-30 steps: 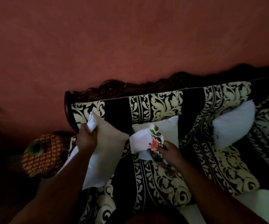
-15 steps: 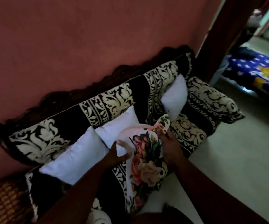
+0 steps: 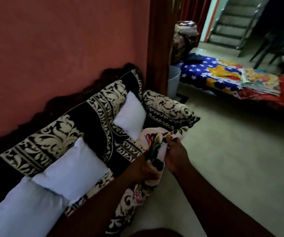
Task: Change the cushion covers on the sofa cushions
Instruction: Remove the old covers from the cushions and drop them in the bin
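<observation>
Both hands hold one floral cushion cover (image 3: 153,147) at the sofa's (image 3: 79,122) front edge: the left hand (image 3: 145,170) has its fingers curled round the lower folds, and the right hand (image 3: 176,155) pinches the upper edge. Three bare white cushions (image 3: 72,170) lean against the backrest.

No words, labels, brands or numbers readable anywhere. Only patterns: scrollwork on the sofa (image 3: 103,106), flowers on the cushion cover (image 3: 154,146), white stars on the blue bedspread (image 3: 204,72).
</observation>
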Available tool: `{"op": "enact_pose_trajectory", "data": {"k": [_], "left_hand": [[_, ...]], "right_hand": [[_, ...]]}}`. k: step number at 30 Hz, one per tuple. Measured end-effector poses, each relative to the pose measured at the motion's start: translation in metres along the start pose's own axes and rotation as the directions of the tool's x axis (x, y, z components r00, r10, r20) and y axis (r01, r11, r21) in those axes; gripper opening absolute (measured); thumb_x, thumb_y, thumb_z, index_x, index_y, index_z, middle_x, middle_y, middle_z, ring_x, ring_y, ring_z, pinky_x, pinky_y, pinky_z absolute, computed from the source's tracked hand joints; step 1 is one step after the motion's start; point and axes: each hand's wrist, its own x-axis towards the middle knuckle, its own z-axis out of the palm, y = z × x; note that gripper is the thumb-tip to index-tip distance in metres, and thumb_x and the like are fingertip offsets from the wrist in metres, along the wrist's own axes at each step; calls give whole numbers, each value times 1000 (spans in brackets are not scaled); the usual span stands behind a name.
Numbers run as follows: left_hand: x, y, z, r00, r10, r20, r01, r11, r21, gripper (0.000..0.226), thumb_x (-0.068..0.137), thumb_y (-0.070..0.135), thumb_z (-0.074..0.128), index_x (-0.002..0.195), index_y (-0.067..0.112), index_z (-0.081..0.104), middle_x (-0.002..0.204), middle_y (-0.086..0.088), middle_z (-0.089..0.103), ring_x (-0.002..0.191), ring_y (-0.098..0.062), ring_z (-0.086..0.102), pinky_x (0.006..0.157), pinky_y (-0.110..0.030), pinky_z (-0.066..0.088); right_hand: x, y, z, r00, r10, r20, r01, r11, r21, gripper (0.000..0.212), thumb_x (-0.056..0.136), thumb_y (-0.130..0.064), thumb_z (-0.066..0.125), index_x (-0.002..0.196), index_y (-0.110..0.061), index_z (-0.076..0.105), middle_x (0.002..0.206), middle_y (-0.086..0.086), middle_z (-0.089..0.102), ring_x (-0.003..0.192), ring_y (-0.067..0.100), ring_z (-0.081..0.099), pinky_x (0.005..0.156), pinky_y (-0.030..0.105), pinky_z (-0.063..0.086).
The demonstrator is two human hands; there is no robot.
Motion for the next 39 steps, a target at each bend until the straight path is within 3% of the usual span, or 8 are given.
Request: {"op": "enact_pose_trajectory", "data": {"k": [3, 6, 10, 15, 21, 26, 32, 39], "left_hand": [[45, 33, 31, 995, 21, -93, -5, 986, 167, 72, 85, 31, 79, 147, 24, 43, 140, 9, 53, 127, -3, 50, 101, -13, 37], [96, 61, 51, 973, -2, -229, 57, 971, 233, 30, 96, 30, 61, 125, 22, 65, 116, -4, 70, 106, -21, 65, 81, -26, 44], [160, 105, 59, 929, -74, -362, 45, 995, -89, 14, 86, 33, 56, 93, 25, 65, 93, 0, 69, 89, -21, 63, 81, -39, 52], [250, 153, 68, 897, -98, -431, -89, 915, -392, 12, 98, 23, 58, 107, 30, 60, 110, 1, 65, 101, -18, 62, 78, -28, 51], [361, 210, 85, 985, -89, -150, -35, 742, -670, 26, 98, 5, 52, 114, 19, 65, 108, -11, 72, 88, -19, 71, 66, -28, 57], [437, 270, 99, 997, 11, 74, 46, 699, -713, 24, 102, 11, 47, 121, 16, 62, 95, -3, 74, 85, -15, 73, 65, -25, 57], [522, 326, 123, 917, 106, 385, 198, 718, -668, 42, 91, 33, 60, 127, 11, 65, 127, -20, 65, 123, -33, 61, 108, -47, 46], [629, 372, 173, 942, 201, 270, -42, 865, -500, 34, 86, 37, 55, 115, 27, 71, 116, -3, 72, 115, -17, 64, 95, -31, 53]], "right_hand": [[11, -46, -33, 999, -16, 37, 15, 1000, 27, 91, 53, -56, 93, 126, -10, 61, 113, 14, 70, 105, 32, 68, 76, 41, 57], [25, -95, -70, 992, -113, 62, 113, 994, 15, 30, 93, -24, 69, 121, -17, 62, 113, 8, 73, 101, 28, 70, 79, 41, 58], [60, -145, -118, 951, -290, -111, 263, 942, -207, 36, 89, -14, 70, 124, -17, 62, 110, 9, 74, 98, 28, 72, 75, 38, 58], [120, -167, -160, 931, -195, -308, 16, 867, -497, 57, 71, -28, 86, 114, -6, 56, 98, 13, 68, 69, 18, 64, 52, 26, 47], [202, -206, -181, 902, -387, -189, -133, 168, -977, 111, 70, -59, 83, 153, -40, 12, 162, 5, 14, 145, 29, 26, 108, 55, 39], [259, -266, -170, 922, -360, 142, 318, 495, -809, 70, 81, -45, 81, 140, -45, 43, 132, -23, 57, 123, 1, 57, 100, 22, 50], [322, -332, -214, 933, -347, 95, 324, 697, -640, 73, 79, -30, 85, 141, -30, 47, 127, -8, 66, 118, 11, 63, 93, 33, 57], [406, -412, -278, 909, -411, -74, 280, 732, -620, 49, 83, -51, 74, 127, -37, 56, 118, -12, 68, 106, 8, 66, 89, 36, 57]]}}
